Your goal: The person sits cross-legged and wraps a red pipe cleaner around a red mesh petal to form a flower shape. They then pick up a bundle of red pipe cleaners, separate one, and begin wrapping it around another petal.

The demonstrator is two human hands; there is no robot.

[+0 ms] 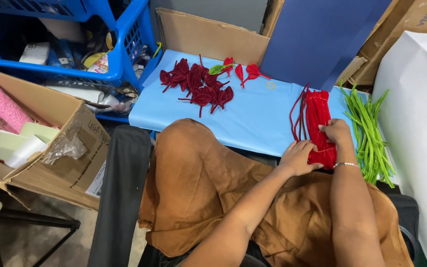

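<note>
Head view: looks down on a lap in brown cloth [208, 188] and a light blue sheet [243, 116] spread as a work surface.
Red stem bundle: a thick bunch of red fuzzy wire stems [318, 118] lies on the right part of the blue sheet, just left of the green ones.
Long axis: the bundle runs from the near edge of the sheet straight away from the person, its far ends pointing toward the dark blue board [317, 39]; a few loose red strands bow out on its left side.
Left hand: the left hand [298, 157] rests on the near end of the bundle, fingers bent down onto the stems; whether it truly pinches one I cannot tell.
Right hand: the right hand [336, 131] sits on the bundle's right edge with fingers curled over the stems, gripping them; a thin bracelet [346, 164] circles the wrist.
Green stems: a loose sheaf of green fuzzy stems [369, 133] lies just right of the red bundle, fanned, with roughly the same near-to-far direction.
Red leaf shapes: a heap of dark red looped shapes [198, 85] lies at the far left of the sheet, well apart from both hands; brighter red ones [249, 71] and one green piece [217, 68] lie beside it.
Surroundings: an open cardboard box [70, 163] at left, a blue plastic basket [114, 44] behind it, a white box [418, 123] at right.
</note>
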